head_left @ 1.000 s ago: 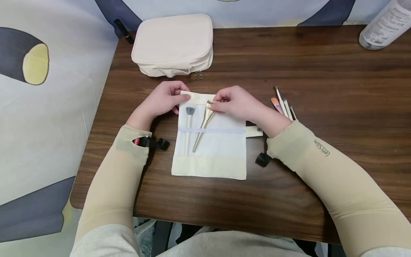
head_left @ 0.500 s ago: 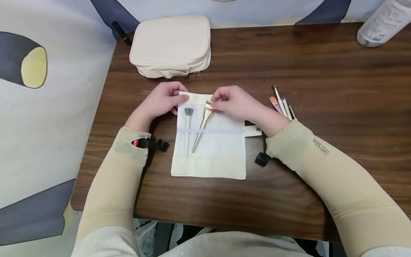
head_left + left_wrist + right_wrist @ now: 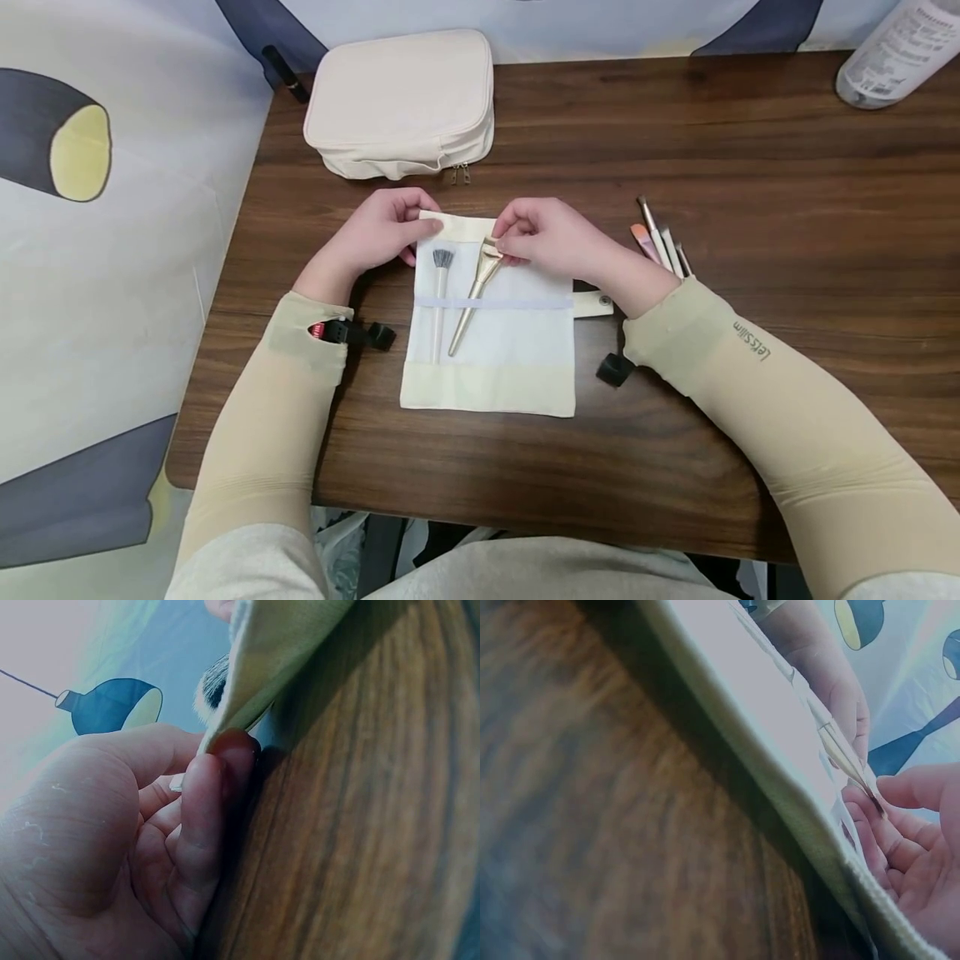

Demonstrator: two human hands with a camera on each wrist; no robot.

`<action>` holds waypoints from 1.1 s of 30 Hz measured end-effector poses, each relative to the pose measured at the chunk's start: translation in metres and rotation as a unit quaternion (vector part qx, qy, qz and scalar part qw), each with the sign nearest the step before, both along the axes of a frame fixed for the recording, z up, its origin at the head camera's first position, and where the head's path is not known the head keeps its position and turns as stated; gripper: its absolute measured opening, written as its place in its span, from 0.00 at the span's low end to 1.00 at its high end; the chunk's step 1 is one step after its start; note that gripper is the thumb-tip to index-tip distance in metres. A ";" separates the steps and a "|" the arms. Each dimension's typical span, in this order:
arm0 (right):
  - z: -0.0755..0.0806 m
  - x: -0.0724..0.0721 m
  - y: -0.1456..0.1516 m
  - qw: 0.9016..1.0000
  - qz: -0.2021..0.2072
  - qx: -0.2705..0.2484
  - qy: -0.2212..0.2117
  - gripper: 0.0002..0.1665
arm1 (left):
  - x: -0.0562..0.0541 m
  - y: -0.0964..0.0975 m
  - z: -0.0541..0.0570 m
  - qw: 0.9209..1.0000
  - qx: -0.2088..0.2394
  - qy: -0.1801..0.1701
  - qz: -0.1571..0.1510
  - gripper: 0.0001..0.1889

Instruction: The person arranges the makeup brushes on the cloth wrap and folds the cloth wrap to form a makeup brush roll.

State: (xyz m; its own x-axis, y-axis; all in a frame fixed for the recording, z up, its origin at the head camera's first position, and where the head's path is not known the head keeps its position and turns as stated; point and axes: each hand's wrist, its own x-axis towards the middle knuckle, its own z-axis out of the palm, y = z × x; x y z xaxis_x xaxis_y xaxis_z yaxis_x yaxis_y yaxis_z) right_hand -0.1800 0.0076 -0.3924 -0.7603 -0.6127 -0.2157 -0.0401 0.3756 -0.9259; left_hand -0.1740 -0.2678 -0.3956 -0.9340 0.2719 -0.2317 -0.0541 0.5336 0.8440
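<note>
A cream brush roll lies unfolded on the table, with a pale elastic strap across it. My left hand pinches its upper left corner, thumb on top and fingers beneath; the left wrist view shows the fabric between them. My right hand holds a gold makeup brush by its head end. That brush slants down to the left, its handle passing under the strap. In the right wrist view, thumb and fingers are at the brush tip. A white-handled makeup brush with grey bristles stands left of it under the strap.
Several loose brushes lie right of the roll, partly behind my right forearm. A closed cream zip case sits at the back, a black tube beside it. A clear bottle stands back right. The roll's snap tab sticks out rightward.
Both hands keep the same hold on the roll and the gold brush. Only a slight shift of the whole head view shows.
</note>
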 end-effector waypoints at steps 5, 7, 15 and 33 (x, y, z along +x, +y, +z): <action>0.003 -0.001 0.000 1.000 0.002 0.021 0.002 0.07 | -0.001 0.000 0.002 1.000 -0.001 -0.008 -0.005 0.07; 0.002 0.000 0.000 1.000 0.002 0.022 0.008 0.07 | 0.000 0.000 0.002 1.000 -0.004 -0.004 -0.003 0.06; 0.004 0.001 0.000 0.999 0.006 0.026 0.020 0.07 | 0.000 0.001 0.002 1.000 -0.002 -0.007 0.002 0.07; 0.000 0.000 0.000 1.000 0.000 0.005 0.016 0.05 | -0.001 0.001 0.002 1.000 -0.007 -0.004 0.006 0.08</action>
State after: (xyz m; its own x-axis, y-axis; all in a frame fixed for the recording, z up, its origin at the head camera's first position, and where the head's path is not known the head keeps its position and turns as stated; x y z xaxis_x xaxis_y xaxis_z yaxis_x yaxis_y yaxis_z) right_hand -0.1800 0.0080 -0.3921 -0.7666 -0.6109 -0.1980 -0.0695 0.3853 -0.9202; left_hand -0.1754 -0.2670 -0.3936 -0.9351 0.2584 -0.2426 -0.0667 0.5439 0.8365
